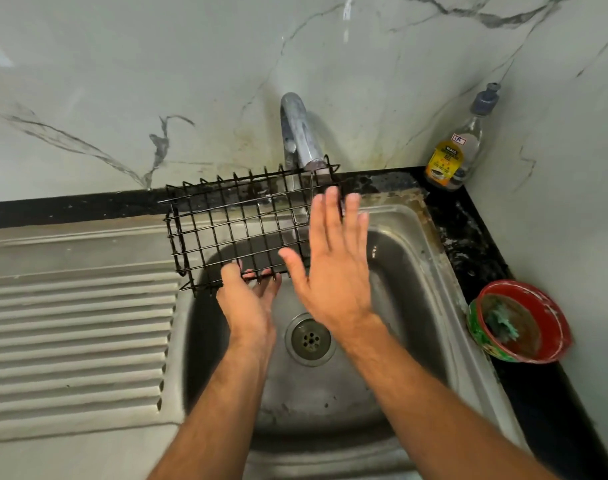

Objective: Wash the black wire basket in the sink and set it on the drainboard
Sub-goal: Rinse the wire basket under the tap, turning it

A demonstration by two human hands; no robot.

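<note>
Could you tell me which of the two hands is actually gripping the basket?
The left hand grips the black wire basket's near edge; the right hand is open and flat.

Black wire basket (226, 223) in a square grid pattern; sink (416, 271) and ribbed drainboard (77, 327) dull silver-grey steel, tap (297, 133) shiny chrome. Far wall (157, 81) pale grey-white marble with dark grey veins, counter edge (475, 244) speckled black. Right side: red bowl (524, 320) with green patterned outside, clear bottle (458, 147) with yellow label and blue-grey cap.
</note>
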